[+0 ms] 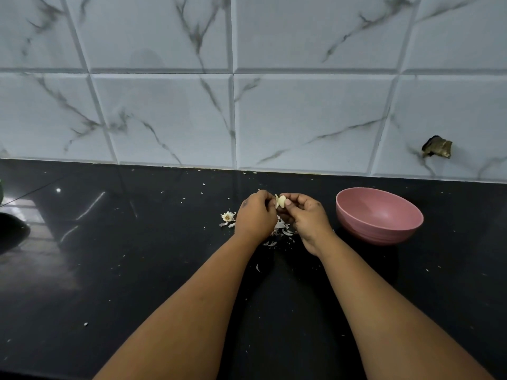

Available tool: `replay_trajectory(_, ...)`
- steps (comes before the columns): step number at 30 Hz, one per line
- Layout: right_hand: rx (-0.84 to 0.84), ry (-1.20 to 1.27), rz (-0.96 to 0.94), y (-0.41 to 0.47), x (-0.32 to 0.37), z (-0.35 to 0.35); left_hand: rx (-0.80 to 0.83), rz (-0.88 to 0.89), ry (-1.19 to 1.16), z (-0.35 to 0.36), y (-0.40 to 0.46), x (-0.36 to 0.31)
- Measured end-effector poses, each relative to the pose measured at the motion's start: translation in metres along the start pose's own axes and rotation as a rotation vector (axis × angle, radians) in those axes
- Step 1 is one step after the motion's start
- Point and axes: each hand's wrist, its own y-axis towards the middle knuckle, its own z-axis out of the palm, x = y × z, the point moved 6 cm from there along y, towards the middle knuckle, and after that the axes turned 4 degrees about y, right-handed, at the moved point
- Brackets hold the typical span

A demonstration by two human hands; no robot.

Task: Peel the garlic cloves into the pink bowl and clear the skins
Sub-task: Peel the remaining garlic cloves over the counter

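Grey-veined marble wall tiles (pixel 301 111) behind, meeting a glossy black table (pixel 137 270) across the lower half of the view. On one tile at far right, a dark broken patch (pixel 436 147). Pink bowl (pixel 379 215) on the table just right of the hands, tilted slightly toward the person, mouth open; no peeled cloves visible in what shows of its inside. Probably parked there so a finished clove needs only a short drop to the right.

Both forearms reaching forward from the bottom edge, hands meeting above the table. Left hand (pixel 256 215) curled, fingertips pinching at one side of a garlic clove (pixel 281 201); right hand (pixel 307 218) likewise curled, thumb and fingers nipping the other side. Clove held up between the two, clear of the table, likely so skin falls straight down onto the pile below.

Clove itself pale cream, small, with a thin flap of skin lifting at its top left; seemingly mid-peel.

Beneath and between the hands, a litter of white papery skins (pixel 282 232), not yet cleared. Left of that, a spent garlic base (pixel 227 216) with ragged husk. Tiny flecks scattered wider over the table.
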Motion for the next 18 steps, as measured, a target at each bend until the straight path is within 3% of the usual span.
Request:
replay_trajectory(8,0.002,-0.008,0.015,0.0,-0.003,0.0,0.059,-0.055,-0.096,0.006,-0.001,0.002)
replay_trajectory(18,-0.027,-0.078,0.008,-0.002,-0.001,-0.003,-0.04,-0.136,-0.171,-0.005,-0.003,0.006)
